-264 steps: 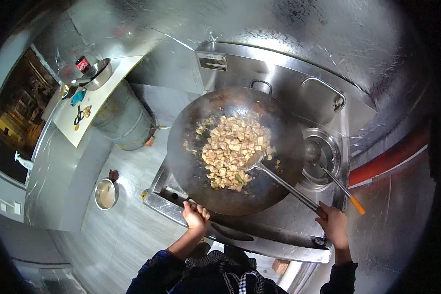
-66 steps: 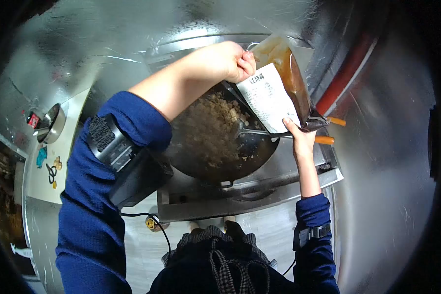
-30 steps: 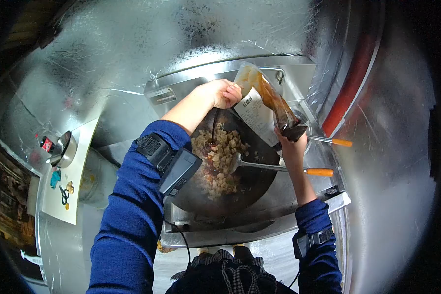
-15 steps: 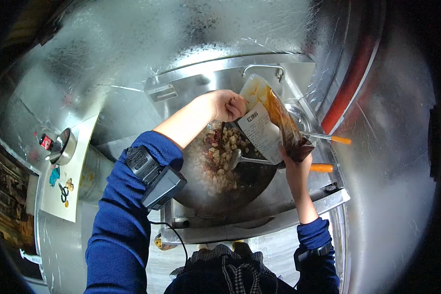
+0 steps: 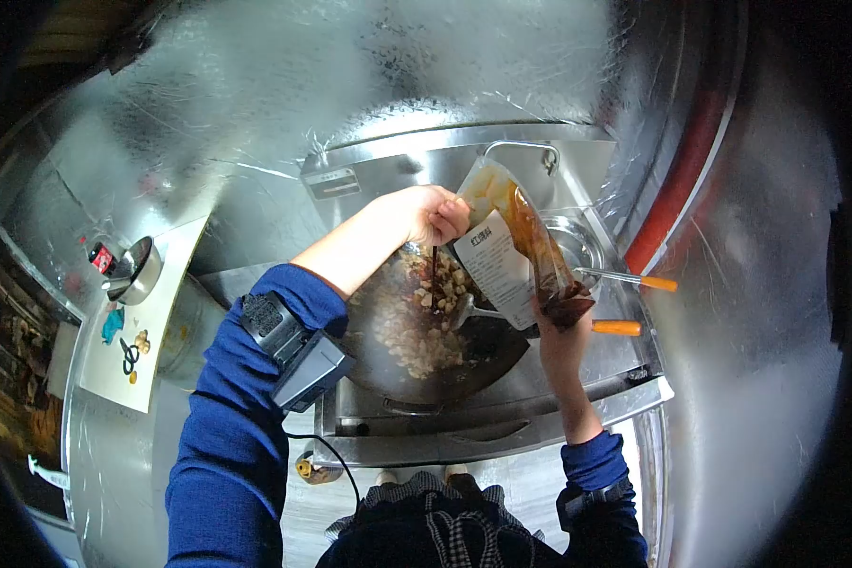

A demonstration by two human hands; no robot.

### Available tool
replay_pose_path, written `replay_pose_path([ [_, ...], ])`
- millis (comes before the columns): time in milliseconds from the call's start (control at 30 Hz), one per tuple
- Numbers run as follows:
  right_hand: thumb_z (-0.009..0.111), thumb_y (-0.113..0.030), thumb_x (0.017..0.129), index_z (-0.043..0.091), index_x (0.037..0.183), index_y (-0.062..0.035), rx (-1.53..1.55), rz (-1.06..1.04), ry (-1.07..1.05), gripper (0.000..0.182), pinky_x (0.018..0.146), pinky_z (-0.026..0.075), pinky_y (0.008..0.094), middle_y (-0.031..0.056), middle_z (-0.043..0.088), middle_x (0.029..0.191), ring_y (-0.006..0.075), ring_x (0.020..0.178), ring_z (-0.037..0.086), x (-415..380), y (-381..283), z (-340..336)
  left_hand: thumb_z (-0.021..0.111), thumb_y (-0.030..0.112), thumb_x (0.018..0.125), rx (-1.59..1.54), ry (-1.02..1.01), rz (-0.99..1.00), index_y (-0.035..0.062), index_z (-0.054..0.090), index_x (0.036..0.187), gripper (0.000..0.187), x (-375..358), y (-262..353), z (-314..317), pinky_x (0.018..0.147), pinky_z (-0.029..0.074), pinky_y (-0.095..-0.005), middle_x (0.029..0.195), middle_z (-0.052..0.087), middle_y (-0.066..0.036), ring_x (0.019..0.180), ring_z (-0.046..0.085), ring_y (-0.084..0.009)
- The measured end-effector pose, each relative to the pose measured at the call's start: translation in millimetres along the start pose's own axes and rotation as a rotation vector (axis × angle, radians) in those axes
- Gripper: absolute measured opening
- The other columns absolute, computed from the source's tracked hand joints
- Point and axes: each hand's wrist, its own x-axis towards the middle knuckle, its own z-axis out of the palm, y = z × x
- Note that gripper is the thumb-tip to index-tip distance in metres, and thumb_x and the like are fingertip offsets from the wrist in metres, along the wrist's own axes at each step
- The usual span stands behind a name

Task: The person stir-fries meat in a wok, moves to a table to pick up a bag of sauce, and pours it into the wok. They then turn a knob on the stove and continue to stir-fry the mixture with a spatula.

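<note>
A clear plastic sauce pouch (image 5: 523,222) with a white printed label and dark brown sauce is held tilted over the wok's right side. My left hand (image 5: 434,216) is closed on its upper left corner. My right hand (image 5: 563,343) grips the pouch's lower end, where dark sauce has gathered. A thin dark stream runs down from beneath my left hand into the steaming wok (image 5: 488,364). Browned chunks of food (image 5: 426,346) lie in the wok. A metal spatula (image 5: 473,310) rests among them, its orange handle (image 5: 615,328) pointing right.
A second orange-handled utensil (image 5: 655,283) lies over a round metal container (image 5: 577,239) at the right. Behind the wok is a faucet (image 5: 525,145). On the left counter (image 5: 114,383) are a metal bowl (image 5: 142,276), a red-labelled bottle (image 5: 100,256) and black scissors (image 5: 129,355).
A dark stream now falls from the pouch corner at my left hand into the wok. Both hands still hold the pouch, and the whole view has shifted slightly.
</note>
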Motion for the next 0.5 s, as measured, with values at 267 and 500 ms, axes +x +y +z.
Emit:
replay_pose_path([
  [267,0.064,-0.008,0.065,0.048,0.091,0.0008,0.086,-0.021,0.01,0.032,0.067,0.042,0.0301,0.0117,0.055,0.084,0.0225,0.076,0.054,4,14,21,0.03,0.012,0.082,0.017,-0.058,-0.045,0.0079,0.032,0.056,0.026,-3,14,-23,0.024,0.024,-0.015,0.045,0.031,0.003,0.033,0.028,-0.0038],
  [500,0.063,-0.008,0.065,0.046,0.09,0.0015,-0.007,-0.088,0.011,0.033,0.068,0.042,0.0318,0.0133,0.053,0.081,0.0266,0.077,0.054,15,25,32,0.032,0.01,0.08,0.041,-0.026,0.086,0.01,0.03,0.055,0.026,3,23,-21,0.024,0.023,-0.0145,0.045,0.029,0.004,0.032,0.027,-0.0031],
])
